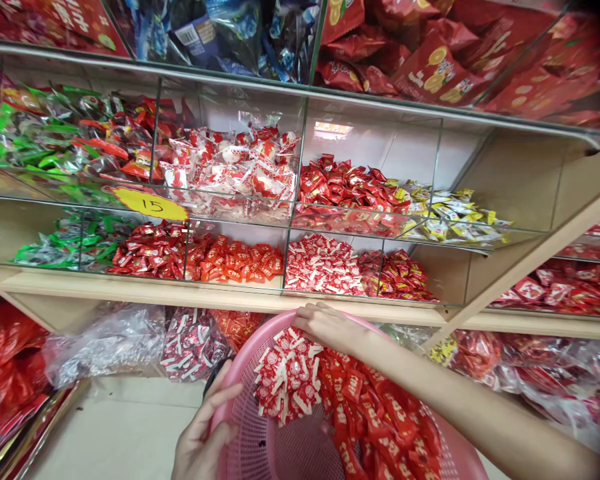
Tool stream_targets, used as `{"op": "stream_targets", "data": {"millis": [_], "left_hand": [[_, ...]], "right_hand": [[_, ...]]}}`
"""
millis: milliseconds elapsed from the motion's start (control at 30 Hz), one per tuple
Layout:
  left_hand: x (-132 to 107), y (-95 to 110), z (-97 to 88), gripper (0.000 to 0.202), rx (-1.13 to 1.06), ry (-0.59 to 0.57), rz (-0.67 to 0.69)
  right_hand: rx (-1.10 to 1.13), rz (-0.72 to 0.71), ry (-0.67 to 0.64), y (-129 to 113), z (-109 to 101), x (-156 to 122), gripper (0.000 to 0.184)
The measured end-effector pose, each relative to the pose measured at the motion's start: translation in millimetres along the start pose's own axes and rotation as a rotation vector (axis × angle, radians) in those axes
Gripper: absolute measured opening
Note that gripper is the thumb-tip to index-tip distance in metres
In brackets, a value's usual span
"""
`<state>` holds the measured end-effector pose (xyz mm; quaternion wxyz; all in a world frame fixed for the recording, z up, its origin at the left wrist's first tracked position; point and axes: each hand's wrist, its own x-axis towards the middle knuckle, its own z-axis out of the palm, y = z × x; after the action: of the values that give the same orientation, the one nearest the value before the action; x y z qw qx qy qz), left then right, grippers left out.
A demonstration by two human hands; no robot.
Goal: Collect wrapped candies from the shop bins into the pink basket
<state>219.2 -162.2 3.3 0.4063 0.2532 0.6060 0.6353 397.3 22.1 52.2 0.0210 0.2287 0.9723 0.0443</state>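
A pink plastic basket with perforated walls is in front of me, tilted. Inside it lie a heap of red-and-white wrapped candies and a larger pile of red wrapped candies. My left hand grips the basket's left rim, with fingers showing over the edge. Reaching across the red pile, my right hand is at the far rim, just above the red-and-white candies. Its fingers are curled, and their tips are partly hidden, so what they hold cannot be made out.
Clear-walled shelf compartments stand ahead, with red-and-white candies and orange-red candies in the lowest row. A yellow tag reads 15. Below the wooden shelf edge lie plastic bags and a bag of dark-red candies.
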Motion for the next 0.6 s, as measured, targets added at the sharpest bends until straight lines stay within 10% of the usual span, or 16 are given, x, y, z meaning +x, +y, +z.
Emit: {"op": "stream_targets", "data": {"millis": [333, 600], "left_hand": [[0.2, -0.4, 1.8, 0.025, -0.023, 0.016, -0.009], [0.5, -1.2, 0.0, 0.026, 0.006, 0.006, -0.006]], "right_hand": [[0.096, 0.269, 0.329, 62.5, -31.2, -3.0, 0.026], [-0.271, 0.849, 0.076, 94.0, -23.1, -9.1, 0.027]]}}
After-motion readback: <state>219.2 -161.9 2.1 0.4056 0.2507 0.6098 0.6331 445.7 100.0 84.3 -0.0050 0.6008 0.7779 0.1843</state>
